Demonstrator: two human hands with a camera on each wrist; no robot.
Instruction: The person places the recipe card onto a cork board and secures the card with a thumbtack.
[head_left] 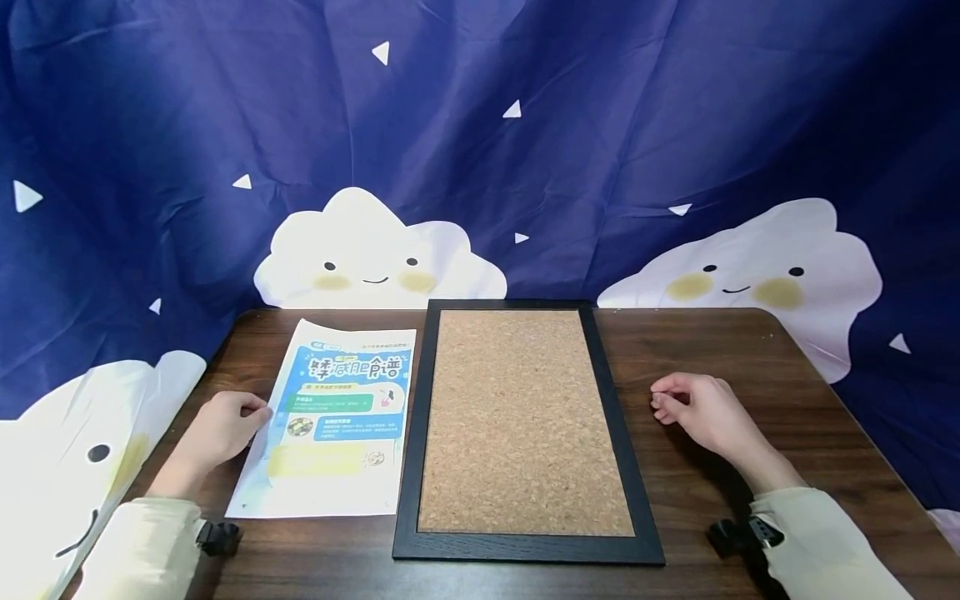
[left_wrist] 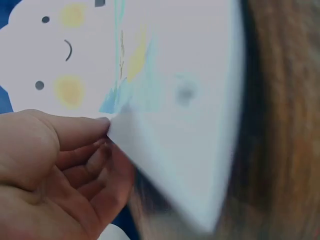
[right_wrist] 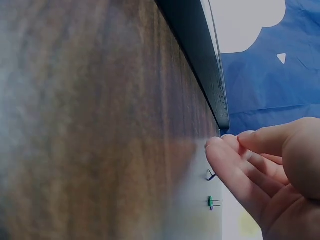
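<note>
A printed sheet of paper (head_left: 341,496), blue, white and yellow, lies on the table left of the middle. My left hand (head_left: 228,427) pinches its left edge between thumb and fingers; in the left wrist view that edge of the sheet rises off the wood. Just right of the sheet lies a cork board (head_left: 525,417) in a black frame. My right hand (head_left: 696,408) hovers at the board's right side, fingers loosely curled and thumb near the fingertips. Nothing shows between them in the right wrist view.
The dark wooden table (head_left: 810,433) ends against a blue curtain (head_left: 570,150) with white clouds. In the right wrist view, small pin-like things, one of them green (right_wrist: 210,202), stand on the table beyond my right hand.
</note>
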